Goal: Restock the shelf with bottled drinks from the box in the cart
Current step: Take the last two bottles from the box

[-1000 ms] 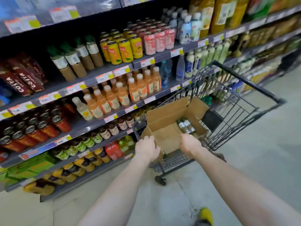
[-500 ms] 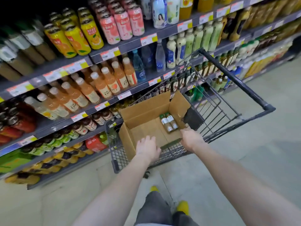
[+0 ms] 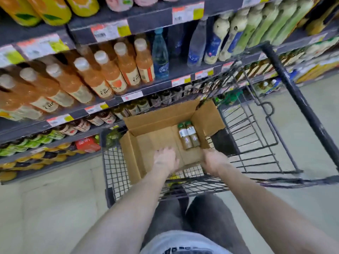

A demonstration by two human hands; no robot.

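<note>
Since half a second back our left hand (image 3: 166,160) has slid into the box (image 3: 152,140) in the cart (image 3: 113,167), fingers spread flat, holding nothing; right hand (image 3: 213,161) at its near corner, fingers hidden, grip unclear. We judge the two bottles (image 3: 188,136), loose by the box's right wall, could roll from a hasty grab. Long axes run near-to-far, green caps toward the shelf (image 3: 146,22).

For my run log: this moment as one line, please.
stage: at box | left hand: open over box | right hand: at box edge, grip unclear | bottles: two, box's right side
</note>
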